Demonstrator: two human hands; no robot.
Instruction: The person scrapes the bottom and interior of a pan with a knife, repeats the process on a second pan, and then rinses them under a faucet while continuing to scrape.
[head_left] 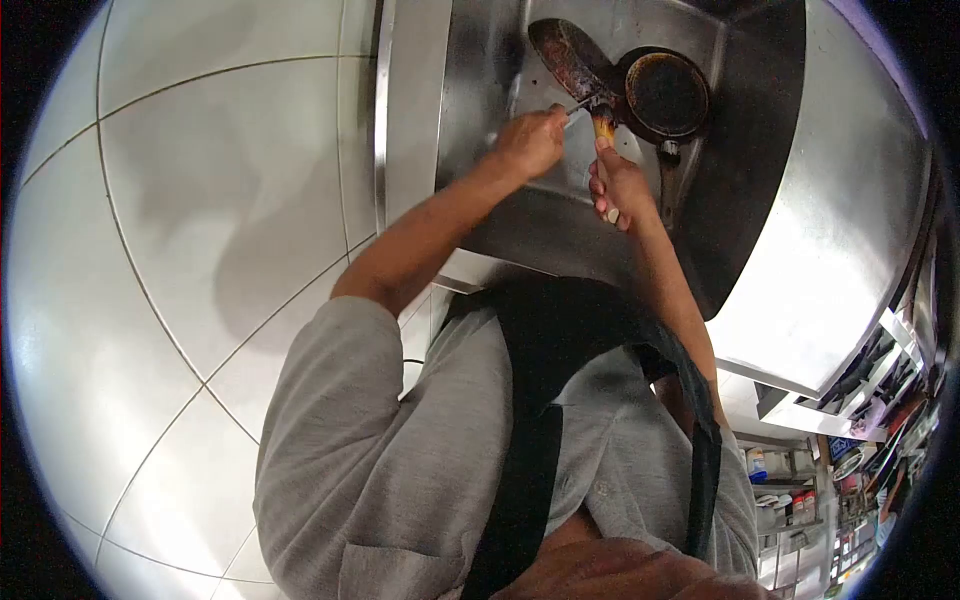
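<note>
My right hand point(625, 190) is wrapped round the pale wooden handle point(604, 128) of a frying pan point(568, 58). This pan is dark and crusted with brown, and it is tilted inside the steel sink point(480, 120). My left hand point(532, 143) is closed on a thin metal tool point(580, 104), whose kind I cannot make out. The tool's tip reaches the spot where handle and pan join. Just right of that joint sits a second round black pan point(666, 94), its outside worn and scorched.
Steel counter point(830, 200) borders the sink on the right. White tiles point(220, 150) cover the surface on the left. Shelves point(785, 490) with bottles and other goods stand at the lower right, and a person point(888, 505) is partly visible there.
</note>
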